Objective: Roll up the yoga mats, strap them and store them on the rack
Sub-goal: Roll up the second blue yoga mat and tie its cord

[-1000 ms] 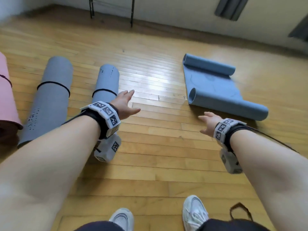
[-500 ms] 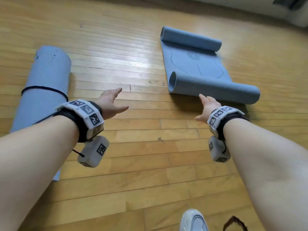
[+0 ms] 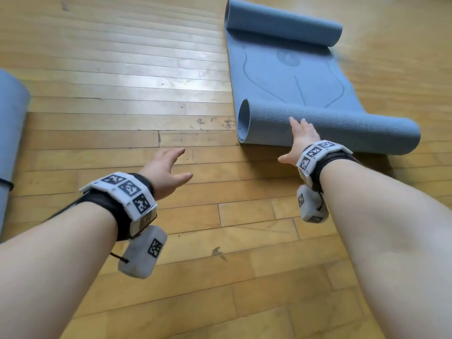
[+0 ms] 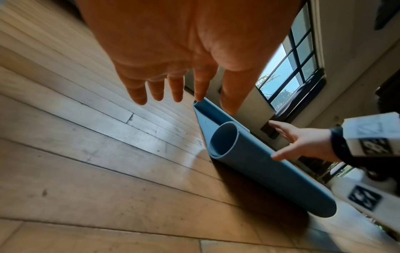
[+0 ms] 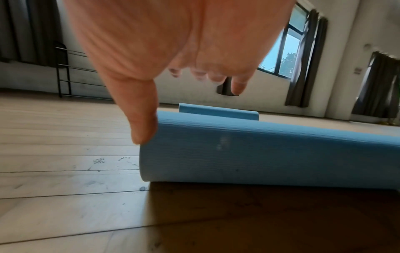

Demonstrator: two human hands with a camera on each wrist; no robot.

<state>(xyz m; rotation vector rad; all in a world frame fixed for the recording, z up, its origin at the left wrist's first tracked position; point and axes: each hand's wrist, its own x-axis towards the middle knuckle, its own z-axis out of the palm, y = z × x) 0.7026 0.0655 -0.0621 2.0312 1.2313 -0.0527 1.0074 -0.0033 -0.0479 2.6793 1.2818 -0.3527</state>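
The yoga mat (image 3: 288, 77) at one o'clock in the head view is blue-grey, its flat stretch printed with thin darker curved lines and a round mark, its near roll (image 3: 342, 128) ribbed in a fine wavy texture. A second rolled mat (image 3: 12, 123) at nine o'clock is the same blue-grey, ringed by a black strap (image 3: 6, 184). The floor (image 3: 122, 94) is honey-yellow wooden boards. Both wristbands (image 3: 127, 192) are white with black square-code patterns over black cuffs.

The left hand (image 4: 173, 56) hangs over the wooden floor (image 4: 97, 171), fingers spread. The right hand (image 4: 303, 142) reaches over the half-rolled blue mat (image 4: 270, 171), by a window (image 4: 290, 68).
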